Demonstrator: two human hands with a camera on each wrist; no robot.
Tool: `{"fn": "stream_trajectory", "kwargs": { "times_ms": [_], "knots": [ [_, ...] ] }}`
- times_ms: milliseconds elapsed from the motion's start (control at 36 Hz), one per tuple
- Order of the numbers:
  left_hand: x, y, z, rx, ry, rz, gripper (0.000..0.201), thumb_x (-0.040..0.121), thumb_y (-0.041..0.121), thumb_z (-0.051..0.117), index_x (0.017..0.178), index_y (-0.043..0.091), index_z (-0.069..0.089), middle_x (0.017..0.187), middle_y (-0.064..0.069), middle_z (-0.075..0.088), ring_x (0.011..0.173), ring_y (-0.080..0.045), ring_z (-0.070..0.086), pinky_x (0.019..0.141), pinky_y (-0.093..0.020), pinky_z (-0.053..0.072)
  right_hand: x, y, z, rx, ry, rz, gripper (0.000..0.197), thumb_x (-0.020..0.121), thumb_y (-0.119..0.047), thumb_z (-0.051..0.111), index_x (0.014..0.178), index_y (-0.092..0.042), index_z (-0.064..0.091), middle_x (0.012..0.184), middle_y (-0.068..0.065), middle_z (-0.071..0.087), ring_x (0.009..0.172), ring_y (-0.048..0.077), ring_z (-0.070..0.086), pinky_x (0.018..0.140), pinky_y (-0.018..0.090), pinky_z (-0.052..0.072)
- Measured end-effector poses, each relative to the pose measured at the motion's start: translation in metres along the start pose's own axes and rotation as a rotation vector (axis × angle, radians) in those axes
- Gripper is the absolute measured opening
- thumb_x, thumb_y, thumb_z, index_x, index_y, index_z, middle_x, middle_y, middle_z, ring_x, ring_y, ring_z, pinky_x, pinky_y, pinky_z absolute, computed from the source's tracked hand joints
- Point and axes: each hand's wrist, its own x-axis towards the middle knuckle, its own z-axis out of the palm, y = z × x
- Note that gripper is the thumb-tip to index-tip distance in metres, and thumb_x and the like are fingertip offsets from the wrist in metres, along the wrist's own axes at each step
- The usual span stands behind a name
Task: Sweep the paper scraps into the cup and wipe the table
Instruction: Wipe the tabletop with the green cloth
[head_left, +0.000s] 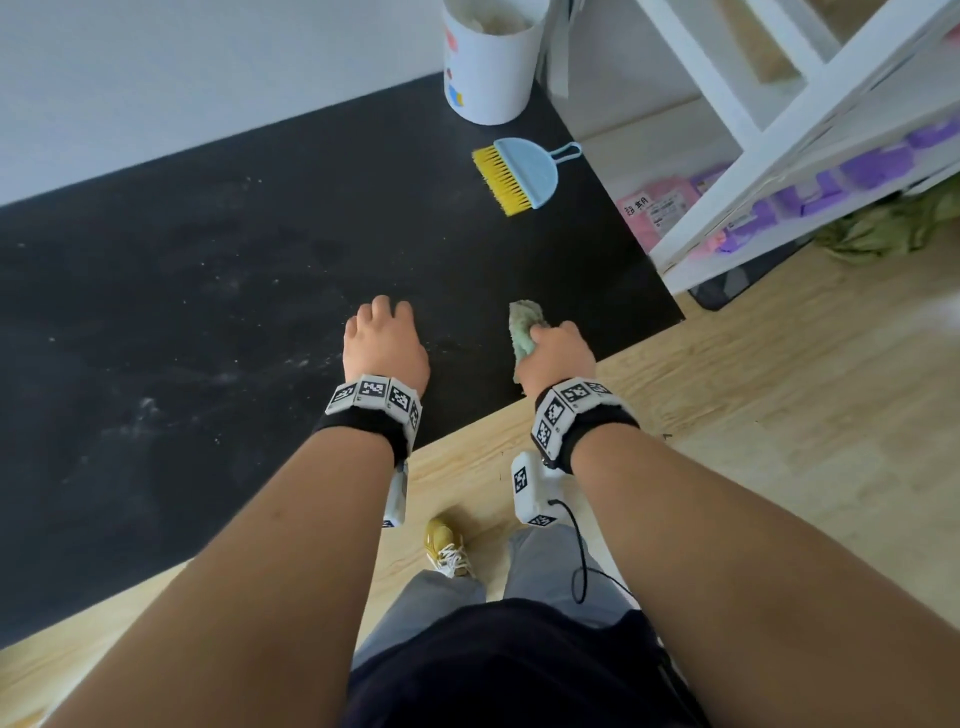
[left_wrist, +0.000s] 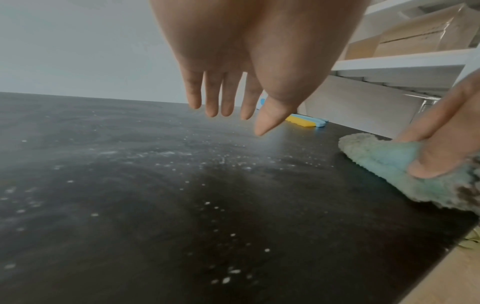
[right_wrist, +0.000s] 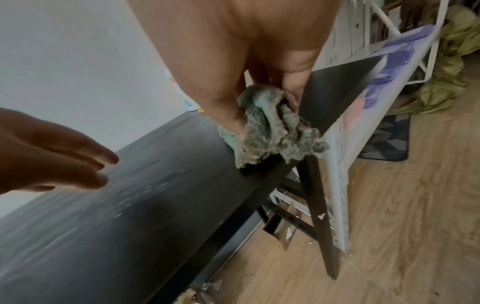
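Note:
My right hand grips a crumpled green cloth at the near right edge of the black table. In the right wrist view the cloth bunches under my fingers and hangs over the table edge. My left hand hovers just above the tabletop to the left of the cloth, fingers straight and holding nothing. Fine white crumbs and dusty smears spread over the table. A white cup holding paper scraps stands at the far edge. A yellow brush in a blue dustpan lies in front of it.
A white shelf unit with purple and pink packets stands right of the table. Wooden floor lies beyond the near edge, with small scraps under the table. A grey wall backs the table.

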Motion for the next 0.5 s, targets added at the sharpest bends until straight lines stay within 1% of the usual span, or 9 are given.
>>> {"fn": "stream_trajectory", "kwargs": {
  "times_ms": [56,139,222,250,278,333,389,444,500],
  "knots": [
    [-0.004,-0.011,-0.001,0.005,0.005,0.000,0.042,0.093,0.017,0.051,0.134,0.011,0.046,0.141,-0.010,0.042,0.128,-0.029,0.042,0.109,-0.039,0.034,-0.007,-0.014,0.004,0.013,-0.028,-0.026,0.031,0.087,-0.017,0.060,0.118,-0.016,0.063,0.117,0.008,0.048,0.096,0.028,0.059,0.082,0.034,0.051],
    [-0.010,-0.027,-0.001,0.019,0.012,-0.008,0.045,0.092,0.017,0.052,0.136,0.011,0.045,0.141,-0.011,0.042,0.128,-0.029,0.042,0.109,-0.039,0.034,-0.014,-0.029,0.008,0.017,-0.087,-0.091,0.032,0.089,-0.018,0.058,0.122,-0.017,0.062,0.120,0.008,0.049,0.099,0.028,0.060,0.082,0.033,0.049],
    [-0.015,-0.040,0.001,0.029,0.008,-0.027,0.045,0.092,0.016,0.051,0.136,0.010,0.044,0.140,-0.011,0.043,0.126,-0.029,0.043,0.108,-0.038,0.034,-0.015,-0.035,0.009,0.179,-0.141,-0.100,0.035,0.091,-0.017,0.057,0.125,-0.021,0.063,0.124,0.004,0.056,0.104,0.026,0.061,0.085,0.031,0.050],
    [-0.016,-0.043,0.001,0.031,0.005,-0.030,0.043,0.092,0.015,0.051,0.135,0.010,0.045,0.138,-0.011,0.044,0.125,-0.029,0.044,0.108,-0.038,0.034,-0.016,-0.036,0.008,0.238,-0.141,-0.097,0.034,0.091,-0.019,0.056,0.124,-0.022,0.064,0.124,0.004,0.057,0.105,0.026,0.061,0.086,0.031,0.050],
    [-0.016,-0.045,0.002,0.033,0.001,-0.033,0.042,0.092,0.015,0.051,0.133,0.010,0.046,0.137,-0.010,0.045,0.124,-0.029,0.045,0.107,-0.038,0.035,-0.015,-0.036,0.005,0.278,-0.116,-0.096,0.032,0.091,-0.022,0.054,0.121,-0.021,0.066,0.122,0.006,0.057,0.105,0.028,0.061,0.088,0.033,0.050],
    [-0.016,-0.049,0.004,0.032,0.001,-0.042,0.040,0.091,0.014,0.051,0.131,0.010,0.047,0.135,-0.010,0.046,0.122,-0.029,0.045,0.107,-0.039,0.036,-0.010,-0.034,-0.004,0.304,-0.034,-0.047,0.031,0.092,-0.027,0.051,0.115,-0.017,0.069,0.118,0.013,0.054,0.102,0.033,0.059,0.090,0.041,0.050],
    [-0.013,-0.051,0.004,0.024,0.003,-0.054,0.040,0.091,0.013,0.050,0.131,0.010,0.048,0.135,-0.011,0.046,0.122,-0.029,0.045,0.107,-0.039,0.035,0.004,-0.027,-0.012,0.231,0.049,0.034,0.032,0.091,-0.022,0.052,0.120,-0.014,0.064,0.121,0.016,0.050,0.105,0.036,0.057,0.090,0.040,0.048],
    [-0.010,-0.052,0.002,0.017,0.008,-0.065,0.042,0.090,0.013,0.051,0.132,0.010,0.047,0.135,-0.011,0.046,0.123,-0.029,0.045,0.108,-0.039,0.035,0.020,-0.020,-0.017,0.117,0.039,0.115,0.038,0.090,-0.018,0.054,0.128,-0.010,0.056,0.129,0.016,0.048,0.112,0.035,0.053,0.092,0.038,0.043],
    [-0.006,-0.055,0.000,0.021,0.013,-0.072,0.043,0.090,0.014,0.052,0.132,0.010,0.046,0.136,-0.011,0.045,0.124,-0.029,0.044,0.108,-0.039,0.034,0.032,-0.020,-0.018,0.069,-0.009,0.135,0.036,0.091,-0.019,0.052,0.126,-0.006,0.054,0.130,0.016,0.050,0.116,0.033,0.052,0.090,0.036,0.043]
  ]
}}
